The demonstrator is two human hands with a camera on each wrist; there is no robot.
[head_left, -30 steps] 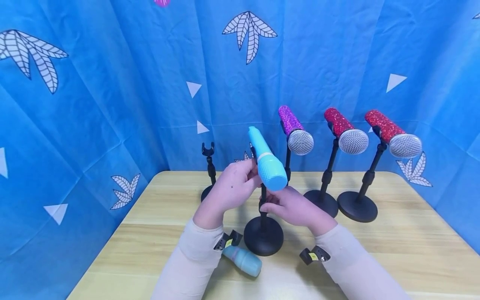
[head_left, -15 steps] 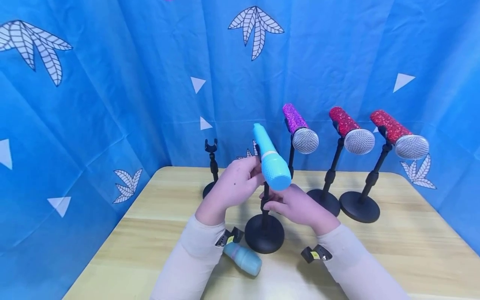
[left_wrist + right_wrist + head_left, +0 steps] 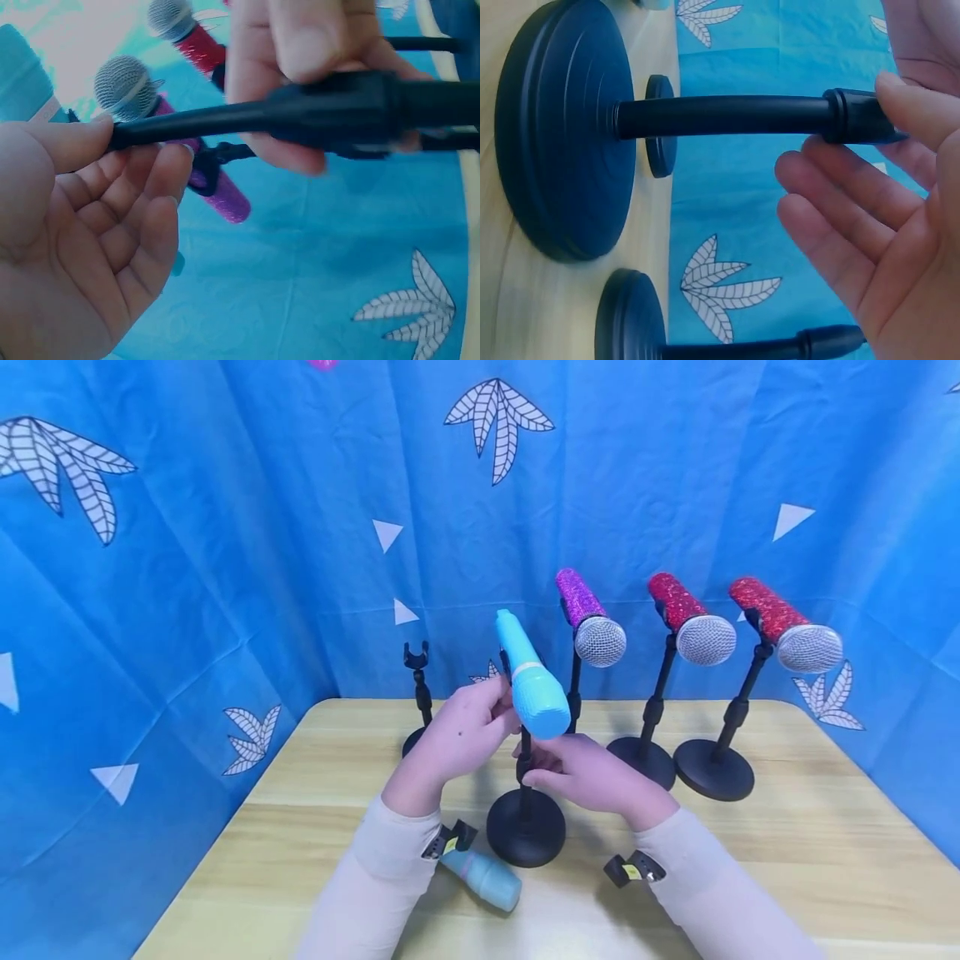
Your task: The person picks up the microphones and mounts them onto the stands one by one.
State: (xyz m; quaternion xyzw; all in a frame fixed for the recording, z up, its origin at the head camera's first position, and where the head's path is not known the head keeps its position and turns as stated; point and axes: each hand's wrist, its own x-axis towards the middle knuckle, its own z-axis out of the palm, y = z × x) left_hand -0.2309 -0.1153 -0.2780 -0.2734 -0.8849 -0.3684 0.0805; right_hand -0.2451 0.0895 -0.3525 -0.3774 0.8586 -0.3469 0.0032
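A bright blue microphone (image 3: 532, 685) sits tilted in the holder of a black desk stand (image 3: 527, 831), its head toward me. Just below that holder, my left hand (image 3: 467, 727) pinches the top of the pole (image 3: 202, 124) between thumb and fingers. Lower down, my right hand (image 3: 592, 777) has its thumb and forefinger on the stand's thick collar (image 3: 851, 116), the other fingers spread loosely in the right wrist view. The round base rests on the table. A second, duller blue microphone (image 3: 487, 881) lies on the table by my left wrist.
Behind to the right stand a purple glitter microphone (image 3: 581, 597) and two red ones (image 3: 678, 602), (image 3: 768, 610) on similar stands. At the back left, a stand with a bare fork holder (image 3: 416, 656) is partly hidden by my left hand. A blue curtain (image 3: 300, 527) surrounds the wooden table (image 3: 300, 827).
The head view sways slightly and returns. Both hands keep their places on the stand, and the microphone stays in its holder.
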